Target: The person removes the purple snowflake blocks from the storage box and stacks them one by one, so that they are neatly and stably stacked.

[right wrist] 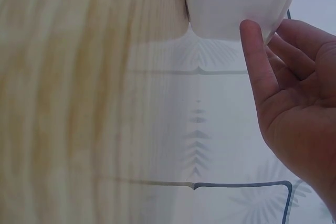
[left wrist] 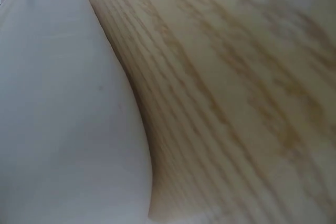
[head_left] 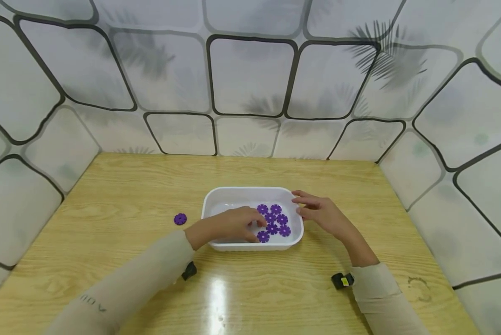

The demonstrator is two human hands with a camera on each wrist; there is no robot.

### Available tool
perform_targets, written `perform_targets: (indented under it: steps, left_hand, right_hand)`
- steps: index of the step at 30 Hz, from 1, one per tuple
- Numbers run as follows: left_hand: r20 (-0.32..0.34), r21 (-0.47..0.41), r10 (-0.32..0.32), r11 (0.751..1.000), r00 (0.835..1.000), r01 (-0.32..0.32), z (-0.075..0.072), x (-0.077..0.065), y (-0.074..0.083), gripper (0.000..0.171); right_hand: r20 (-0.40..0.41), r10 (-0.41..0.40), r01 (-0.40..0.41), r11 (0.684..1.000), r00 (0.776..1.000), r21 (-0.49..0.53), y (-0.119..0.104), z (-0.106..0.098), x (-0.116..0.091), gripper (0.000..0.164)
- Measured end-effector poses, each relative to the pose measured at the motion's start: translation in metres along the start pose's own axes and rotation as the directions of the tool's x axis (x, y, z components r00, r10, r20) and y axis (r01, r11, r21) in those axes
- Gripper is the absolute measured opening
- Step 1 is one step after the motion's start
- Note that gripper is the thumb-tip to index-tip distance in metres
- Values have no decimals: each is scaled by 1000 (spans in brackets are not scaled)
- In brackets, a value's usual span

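Over the right-hand purple pieces (head_left: 272, 228), the fingertips of the left hand (head_left: 238, 224) point down inside the white tray (head_left: 252, 247), bent a little, with a gap between thumb and forefinger; whether they have hold of a piece cannot be told, since the hand itself covers the spot, and the left wrist view shows mostly sleeve and wood. The right hand (head_left: 323, 216) has its fingers loosely extended against the tray's right end, thumb touching the outer wall, without wrapping round it. The flower-shaped pieces look thin and lie close together, some seeming to touch, so a pinch could drag a neighbour along or push one under the palm. The left wrist crosses low over the near left corner and might catch that rim; with such a light touch at the right end, the tray could then slide or turn. Farther out, a lone purple piece (head_left: 180, 218) lies on the table (head_left: 129, 186) just beside the tray's left end, where a sweeping sleeve could knock it. Bare wood runs from the far rim to the back wall (head_left: 250, 74), and more spreads left and right, while both forearms narrow the room in front
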State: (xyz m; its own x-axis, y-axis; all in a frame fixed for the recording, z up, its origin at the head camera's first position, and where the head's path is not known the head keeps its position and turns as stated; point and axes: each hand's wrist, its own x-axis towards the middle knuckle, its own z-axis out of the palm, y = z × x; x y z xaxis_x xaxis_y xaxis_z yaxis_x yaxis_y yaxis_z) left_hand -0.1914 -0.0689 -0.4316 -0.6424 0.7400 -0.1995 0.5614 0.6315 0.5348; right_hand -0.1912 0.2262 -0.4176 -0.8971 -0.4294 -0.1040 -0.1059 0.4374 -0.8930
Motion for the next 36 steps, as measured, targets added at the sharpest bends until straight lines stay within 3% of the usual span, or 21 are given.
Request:
perform_targets:
  steps: [8,20,29,36]
  left_hand:
    - [23,111,12,994,1000,-15,2,4,4,44]
    - [8,168,44,985,999,-45,4,6,5,32]
    - [25,185,50,981,998,-54,3,4,7,33]
    - [4,128,23,992,1000,-23,2,3,7,32]
  right_hand:
    - [0,-1,1,1000,1000,11,0,0,0,44]
    - [-4,3,-3,1000,1000,3,3,0,2,46]
    - [4,-5,5,1000,1000,11,4,1,3,47]
    - [4,-12,12,1000,1000,14,4,0,1,47]
